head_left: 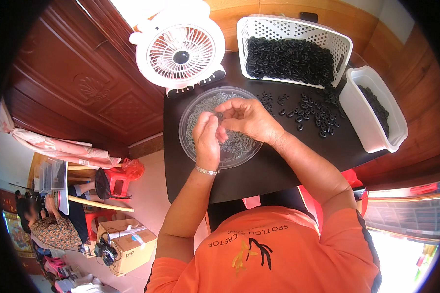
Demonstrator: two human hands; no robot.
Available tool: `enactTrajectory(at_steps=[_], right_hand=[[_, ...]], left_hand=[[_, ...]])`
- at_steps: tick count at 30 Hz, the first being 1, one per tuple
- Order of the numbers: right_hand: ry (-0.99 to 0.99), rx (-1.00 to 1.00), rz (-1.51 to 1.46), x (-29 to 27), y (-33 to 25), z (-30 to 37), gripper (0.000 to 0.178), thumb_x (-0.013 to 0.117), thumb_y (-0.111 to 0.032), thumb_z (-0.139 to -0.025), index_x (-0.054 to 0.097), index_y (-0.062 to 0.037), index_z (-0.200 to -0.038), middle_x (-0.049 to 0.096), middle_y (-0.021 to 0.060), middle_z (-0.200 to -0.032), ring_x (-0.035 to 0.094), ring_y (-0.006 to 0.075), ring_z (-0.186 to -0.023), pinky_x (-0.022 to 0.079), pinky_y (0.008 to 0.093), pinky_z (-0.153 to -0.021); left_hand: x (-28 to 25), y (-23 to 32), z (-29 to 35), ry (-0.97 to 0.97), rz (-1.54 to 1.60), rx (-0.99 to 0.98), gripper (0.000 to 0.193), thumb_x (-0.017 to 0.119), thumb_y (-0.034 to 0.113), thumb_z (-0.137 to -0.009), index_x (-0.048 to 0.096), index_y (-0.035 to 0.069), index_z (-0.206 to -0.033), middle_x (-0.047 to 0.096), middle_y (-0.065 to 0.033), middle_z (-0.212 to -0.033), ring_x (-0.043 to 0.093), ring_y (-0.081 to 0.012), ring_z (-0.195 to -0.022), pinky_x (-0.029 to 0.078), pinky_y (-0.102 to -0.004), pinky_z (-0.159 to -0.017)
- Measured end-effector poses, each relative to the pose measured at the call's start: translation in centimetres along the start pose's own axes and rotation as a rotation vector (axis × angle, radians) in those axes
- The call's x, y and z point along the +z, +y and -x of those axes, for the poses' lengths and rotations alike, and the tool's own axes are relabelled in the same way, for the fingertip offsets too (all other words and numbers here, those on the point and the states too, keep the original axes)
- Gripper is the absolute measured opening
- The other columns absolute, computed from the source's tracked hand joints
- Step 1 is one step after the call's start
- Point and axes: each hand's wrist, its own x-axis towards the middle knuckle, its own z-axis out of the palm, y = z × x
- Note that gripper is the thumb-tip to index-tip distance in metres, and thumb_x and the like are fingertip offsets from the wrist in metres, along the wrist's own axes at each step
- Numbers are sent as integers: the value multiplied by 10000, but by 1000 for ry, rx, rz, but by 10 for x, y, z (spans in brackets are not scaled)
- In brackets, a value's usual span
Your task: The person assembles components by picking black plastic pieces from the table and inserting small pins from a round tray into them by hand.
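Left hand (208, 136) curled, right hand (252, 119) pinching, both on a dark piece (219, 116) over bowl (183, 132) near desk (181, 181)'s left edge; probably light, stiff, slightly slick, best gripped by its sides.

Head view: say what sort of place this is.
Probably a home workspace: a white perforated basket of small black parts, a clear round tub and an animal-shaped fan share a dark table.
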Motion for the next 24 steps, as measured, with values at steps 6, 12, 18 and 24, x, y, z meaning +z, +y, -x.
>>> enactTrajectory(at_steps=[6,12,18,24], right_hand=[[-4,-2,42,0,-2,1,314,634,31,-774,555,49,-1077,608,49,-786,573,83,-729,468,227,-694],[-5,2,128,-4,-4,1,349,670,-1,-728,561,51,-1056,611,54,-753,563,90,-691,460,234,-647],[-26,54,102,-10,-5,1,305,650,11,-743,581,39,-1039,604,29,-805,559,74,-737,456,220,-690],[7,70,34,-7,-10,2,265,654,-1,-769,590,43,-1022,616,42,-824,574,83,-767,468,220,-710]], left_hand=[[-1,-1,-1,2,-18,-18,184,461,206,-911,517,31,-904,501,-22,-623,492,-107,-506,391,-218,-466],[2,3,0,-24,-39,-22,169,475,189,-907,511,36,-845,476,-5,-602,423,-64,-502,348,-190,-463],[1,5,-1,-90,-84,-13,185,474,192,-904,497,45,-794,461,2,-599,408,-58,-502,339,-190,-458],[-5,5,-2,-140,-91,-57,206,455,226,-903,498,43,-818,467,-12,-605,471,-97,-493,359,-204,-447]])
